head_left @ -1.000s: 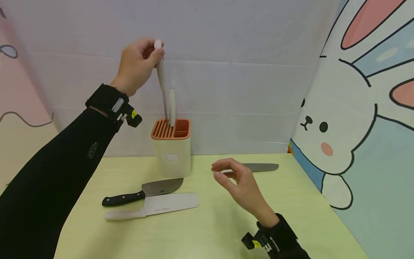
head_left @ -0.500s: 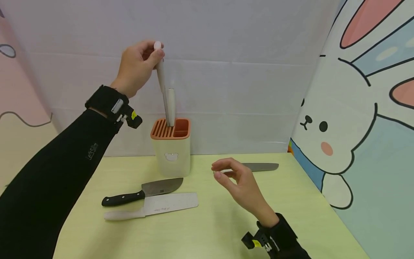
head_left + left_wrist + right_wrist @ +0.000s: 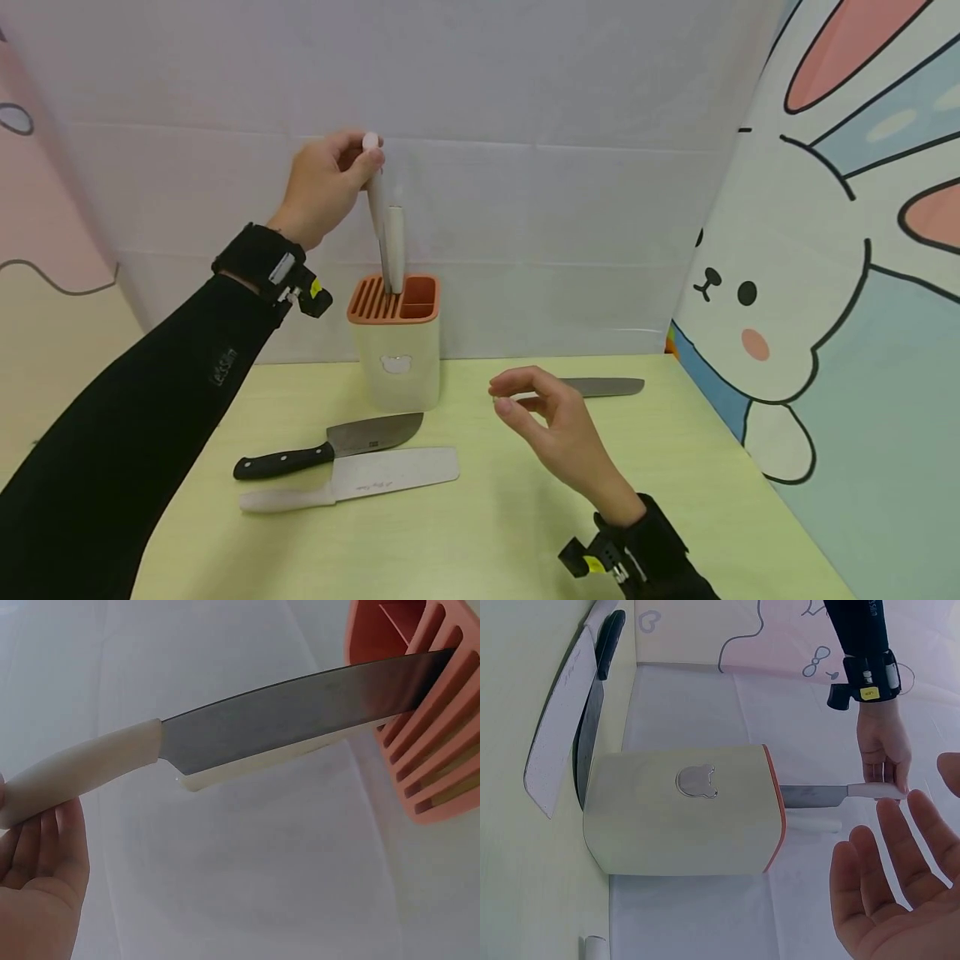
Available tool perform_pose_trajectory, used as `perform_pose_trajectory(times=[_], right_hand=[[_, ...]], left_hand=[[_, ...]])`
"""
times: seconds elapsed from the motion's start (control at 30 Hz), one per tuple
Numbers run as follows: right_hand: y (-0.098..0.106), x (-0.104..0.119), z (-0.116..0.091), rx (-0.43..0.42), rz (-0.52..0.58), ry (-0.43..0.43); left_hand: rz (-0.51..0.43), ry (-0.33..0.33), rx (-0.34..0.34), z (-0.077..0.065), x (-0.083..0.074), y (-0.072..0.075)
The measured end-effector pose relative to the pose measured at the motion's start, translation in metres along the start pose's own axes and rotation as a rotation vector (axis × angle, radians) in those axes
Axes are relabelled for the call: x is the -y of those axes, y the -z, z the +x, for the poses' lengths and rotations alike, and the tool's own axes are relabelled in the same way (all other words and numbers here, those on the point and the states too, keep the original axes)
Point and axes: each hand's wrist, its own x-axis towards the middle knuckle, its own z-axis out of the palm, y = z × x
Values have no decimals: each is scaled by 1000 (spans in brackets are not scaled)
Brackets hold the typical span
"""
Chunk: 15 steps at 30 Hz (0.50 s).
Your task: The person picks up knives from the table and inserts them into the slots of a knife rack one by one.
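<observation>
My left hand (image 3: 322, 187) pinches the white handle of a kitchen knife (image 3: 300, 705) near its butt end. The blade points down, its lower part inside a slot of the cream knife block (image 3: 397, 362) with an orange slotted top. Close beside this blade, another white handle (image 3: 396, 250) stands up from the block. My right hand (image 3: 551, 425) hovers over the table to the right of the block, fingers loosely curved, holding nothing. Behind it lies a knife with a grey blade (image 3: 607, 386); the hand hides its handle in the head view.
A black-handled knife (image 3: 288, 462) and a white-handled broad-bladed knife (image 3: 393, 472) lie on the pale yellow table (image 3: 420, 550) in front of the block. A white sheeted wall (image 3: 562, 208) rises behind the block. A rabbit mural covers the right-hand wall.
My left hand has moved down, and the knife's blade has sunk deeper into the block's slot. The right hand stays where it was.
</observation>
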Motion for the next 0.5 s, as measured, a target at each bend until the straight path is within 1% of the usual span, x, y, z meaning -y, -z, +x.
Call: perform_pose_trajectory(times=[0.17,0.5], right_hand=[[1,0,-1,-3,-5,2],[1,1,-1,-2,3,-1]], left_hand=[[35,7,6,-4,7,-5],[30,-6,35,-13,24,-13]])
